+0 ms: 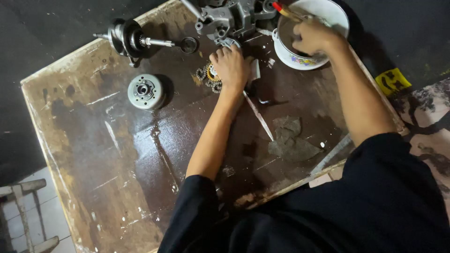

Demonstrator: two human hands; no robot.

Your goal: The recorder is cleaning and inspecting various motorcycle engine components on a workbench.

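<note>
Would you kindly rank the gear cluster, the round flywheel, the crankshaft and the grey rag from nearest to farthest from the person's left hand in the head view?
From the left hand:
1. Gear cluster, touching, partly under the hand.
2. Grey rag, on the board toward the person.
3. Round flywheel, out to the picture's left; close to the rag's distance, hard to separate.
4. Crankshaft, far corner, farthest.

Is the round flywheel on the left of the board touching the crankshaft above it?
Apart. The head view shows bare, stained board between the flywheel and the crankshaft.

Glossy wet wooden table (117, 154), matt metal flywheel (146, 91), glazed bowl (293, 61)
</note>
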